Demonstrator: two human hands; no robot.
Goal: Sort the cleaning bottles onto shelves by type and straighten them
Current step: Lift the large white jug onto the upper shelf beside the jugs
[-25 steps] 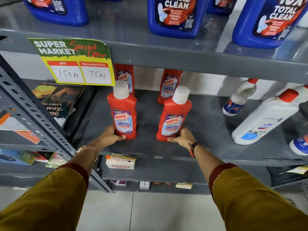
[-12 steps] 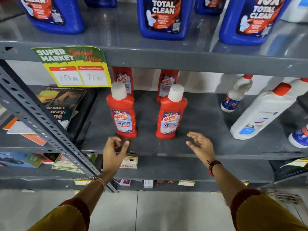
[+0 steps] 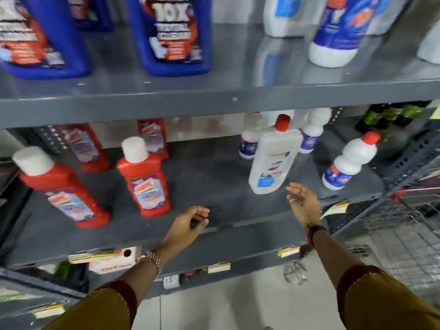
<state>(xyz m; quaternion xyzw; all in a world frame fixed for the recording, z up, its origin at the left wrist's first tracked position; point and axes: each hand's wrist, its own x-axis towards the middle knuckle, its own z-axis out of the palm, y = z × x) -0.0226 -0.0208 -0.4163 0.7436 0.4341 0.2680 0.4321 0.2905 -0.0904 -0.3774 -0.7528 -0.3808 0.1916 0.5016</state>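
Blue jugs (image 3: 171, 36) stood upper left; red bottles (image 3: 142, 177) stood at left on the middle shelf (image 3: 209, 172), white bottles (image 3: 273, 158) at right. The right hand (image 3: 303, 203) hovered empty, fingers spread; the left hand (image 3: 188, 225) curled loosely, empty.

A shop aisle. Grey metal shelving (image 3: 214, 103) holds rows of cleaning products: blue bottles (image 3: 171, 36) on the upper shelf, red bottles (image 3: 145, 184) and white bottles (image 3: 273, 160) below. Small yellow price tags (image 3: 219, 267) line the shelf edges.
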